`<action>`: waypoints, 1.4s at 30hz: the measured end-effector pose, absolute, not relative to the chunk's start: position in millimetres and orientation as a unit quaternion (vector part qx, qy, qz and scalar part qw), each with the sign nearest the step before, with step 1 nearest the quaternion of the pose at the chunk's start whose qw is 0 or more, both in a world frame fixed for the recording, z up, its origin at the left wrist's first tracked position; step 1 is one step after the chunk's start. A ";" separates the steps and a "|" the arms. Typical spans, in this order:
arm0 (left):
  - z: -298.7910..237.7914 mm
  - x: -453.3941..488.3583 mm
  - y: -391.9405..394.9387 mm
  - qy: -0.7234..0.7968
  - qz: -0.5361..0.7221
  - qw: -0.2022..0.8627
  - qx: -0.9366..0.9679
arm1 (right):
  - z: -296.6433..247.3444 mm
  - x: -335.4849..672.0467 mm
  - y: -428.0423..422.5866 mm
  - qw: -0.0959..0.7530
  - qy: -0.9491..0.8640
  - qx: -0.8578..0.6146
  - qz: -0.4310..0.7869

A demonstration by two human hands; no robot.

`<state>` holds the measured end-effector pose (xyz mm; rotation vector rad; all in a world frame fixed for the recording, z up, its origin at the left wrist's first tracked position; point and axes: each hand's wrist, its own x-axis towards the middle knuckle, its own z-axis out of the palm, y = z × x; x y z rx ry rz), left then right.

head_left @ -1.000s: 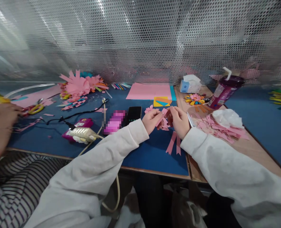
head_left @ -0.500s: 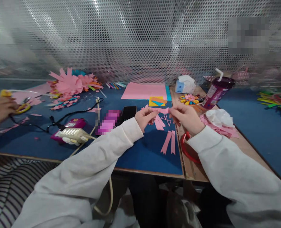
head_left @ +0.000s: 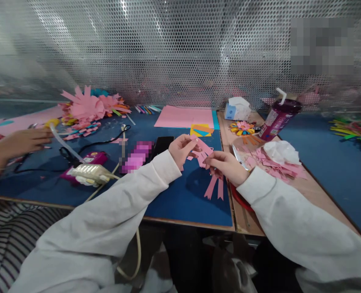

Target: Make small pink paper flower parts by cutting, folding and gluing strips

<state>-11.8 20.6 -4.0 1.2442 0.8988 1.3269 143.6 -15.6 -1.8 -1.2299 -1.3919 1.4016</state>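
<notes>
A pink paper strip [head_left: 203, 145] stretches between my two hands above the blue tabletop. My left hand [head_left: 182, 149] pinches its upper left end, while the fingers of my right hand [head_left: 226, 166] are closed at its lower right end. Below them lie two notched pink strips [head_left: 211, 188], partly behind my right hand. More pink pieces [head_left: 200, 158] are on the table just behind the held strip. Close to my right wrist are scissors with silver blades [head_left: 239, 157] and a red handle [head_left: 242, 200], partly covered by my sleeve.
Pink scraps [head_left: 268, 162], crumpled white tissue [head_left: 282, 152] and a purple drink cup [head_left: 278, 118] stand right. Pink sheets [head_left: 183, 116] lie at the back, a dark phone [head_left: 164, 145] left of my hands. At far left is another person's hand [head_left: 31, 140] near a yellow object.
The strip has gone from nearly level to slanting, as my right hand moved down and left. The scissor blades now show. The other person's hand has moved right.
</notes>
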 end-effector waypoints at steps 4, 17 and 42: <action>-3.1 -12.1 19.1 0.392 0.543 0.481 0.566 | -3.1 145.7 -12.1 0.465 -0.495 -0.487 0.549; -1.3 -15.1 25.4 0.392 0.543 0.453 0.588 | -9.6 144.9 -9.8 0.491 -0.492 -0.479 0.536; 5.0 -34.6 35.8 0.446 0.394 0.192 0.780 | -5.8 139.1 -22.6 0.364 -0.475 -0.481 0.641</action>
